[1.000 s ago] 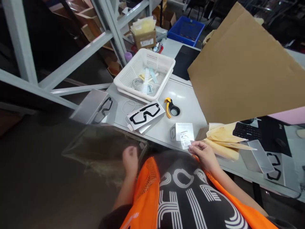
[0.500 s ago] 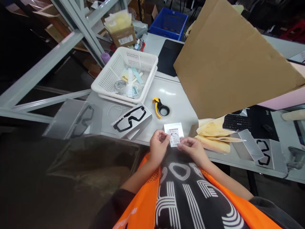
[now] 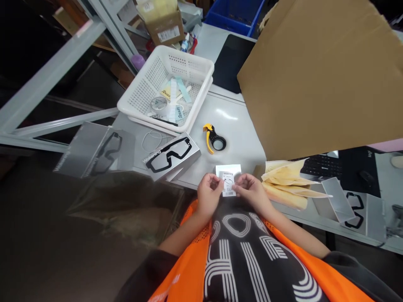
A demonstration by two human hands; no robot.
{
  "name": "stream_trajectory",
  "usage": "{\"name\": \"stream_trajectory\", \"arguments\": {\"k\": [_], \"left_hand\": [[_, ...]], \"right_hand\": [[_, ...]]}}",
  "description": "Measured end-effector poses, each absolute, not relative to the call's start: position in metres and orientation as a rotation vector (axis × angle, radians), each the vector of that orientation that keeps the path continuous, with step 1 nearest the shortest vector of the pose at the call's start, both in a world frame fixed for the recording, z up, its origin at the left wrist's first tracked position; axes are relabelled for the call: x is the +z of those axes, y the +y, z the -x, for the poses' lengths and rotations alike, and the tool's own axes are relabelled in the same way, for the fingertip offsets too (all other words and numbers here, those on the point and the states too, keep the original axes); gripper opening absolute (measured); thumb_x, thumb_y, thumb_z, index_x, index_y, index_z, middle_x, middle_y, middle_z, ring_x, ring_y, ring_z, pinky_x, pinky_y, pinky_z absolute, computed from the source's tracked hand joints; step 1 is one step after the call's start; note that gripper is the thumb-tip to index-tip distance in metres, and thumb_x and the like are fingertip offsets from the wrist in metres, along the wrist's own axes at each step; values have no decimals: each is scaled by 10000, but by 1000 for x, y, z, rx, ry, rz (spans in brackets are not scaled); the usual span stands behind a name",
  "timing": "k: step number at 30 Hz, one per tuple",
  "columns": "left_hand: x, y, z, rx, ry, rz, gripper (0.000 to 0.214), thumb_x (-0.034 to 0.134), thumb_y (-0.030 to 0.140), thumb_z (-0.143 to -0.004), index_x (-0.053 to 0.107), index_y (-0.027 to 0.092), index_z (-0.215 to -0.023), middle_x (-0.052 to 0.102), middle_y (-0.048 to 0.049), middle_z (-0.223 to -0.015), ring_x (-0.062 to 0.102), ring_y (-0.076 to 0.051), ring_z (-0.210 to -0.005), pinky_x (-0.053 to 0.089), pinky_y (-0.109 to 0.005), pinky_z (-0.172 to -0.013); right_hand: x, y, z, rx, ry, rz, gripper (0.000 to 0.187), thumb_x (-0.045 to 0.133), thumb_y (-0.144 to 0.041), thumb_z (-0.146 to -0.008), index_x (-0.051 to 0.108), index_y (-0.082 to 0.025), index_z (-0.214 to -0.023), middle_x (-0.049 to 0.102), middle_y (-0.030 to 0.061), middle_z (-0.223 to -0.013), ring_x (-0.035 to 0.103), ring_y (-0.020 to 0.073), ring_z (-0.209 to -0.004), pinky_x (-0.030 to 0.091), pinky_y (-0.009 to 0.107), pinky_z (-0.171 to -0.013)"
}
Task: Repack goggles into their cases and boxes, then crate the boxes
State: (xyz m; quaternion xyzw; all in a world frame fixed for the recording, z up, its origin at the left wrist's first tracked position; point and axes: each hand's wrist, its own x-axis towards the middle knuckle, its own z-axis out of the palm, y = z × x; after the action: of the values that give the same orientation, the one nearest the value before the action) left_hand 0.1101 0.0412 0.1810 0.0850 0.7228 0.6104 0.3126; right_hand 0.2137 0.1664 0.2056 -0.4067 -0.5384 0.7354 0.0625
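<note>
My left hand (image 3: 209, 191) pinches the left edge of a small white printed label (image 3: 228, 183), which bears a glasses drawing and small print. My right hand (image 3: 251, 191) is closed at the label's right edge, fingertips on it. Behind the label, at the table's front edge, lies a small white box (image 3: 234, 168); whether the label touches it I cannot tell. Left of my hands a silver-white box with printed black glasses (image 3: 173, 156) rests at a slant. Beyond my hands sits a yellow-and-black tool with a round ring (image 3: 214, 138).
A white basket (image 3: 138, 90) holds a tape roll and paper strips. To the left, a grey glasses box (image 3: 91, 153) overhangs the edge. A large cardboard sheet (image 3: 315, 79) leans at right, above yellow envelopes (image 3: 283, 186), a keyboard (image 3: 321, 165) and another glasses box (image 3: 363, 214).
My right fingers have shifted upward along the label's right edge. The label has moved slightly left and down. The head view has tilted a little downward.
</note>
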Motion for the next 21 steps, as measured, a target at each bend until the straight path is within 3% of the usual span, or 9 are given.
{"name": "stream_trajectory", "arguments": {"k": [8,12,21], "left_hand": [[176,54,-103,1545,2034,-144,178,696,283,-742,533,211,-740,587,29,-680,558,-123,-608,436,-237,-591],[173,58,-98,1540,2079,-141,225,700,320,-776,517,214,-700,552,39,-647,531,-118,-587,414,-234,-571],[164,59,-93,1489,2103,-165,219,709,326,-772,531,218,-703,558,41,-648,533,-120,-584,413,-234,-566]], "right_hand": [[188,172,-199,2100,-1762,1156,422,862,-498,-664,571,-217,-785,614,-39,-617,565,113,-525,455,241,-531],[187,173,-197,1931,-1942,1097,325,796,-456,-751,575,-221,-788,584,-37,-635,519,107,-545,428,239,-537],[175,174,-199,1819,-2105,1113,298,742,-467,-798,564,-231,-763,547,-35,-606,462,120,-537,370,251,-526]]}}
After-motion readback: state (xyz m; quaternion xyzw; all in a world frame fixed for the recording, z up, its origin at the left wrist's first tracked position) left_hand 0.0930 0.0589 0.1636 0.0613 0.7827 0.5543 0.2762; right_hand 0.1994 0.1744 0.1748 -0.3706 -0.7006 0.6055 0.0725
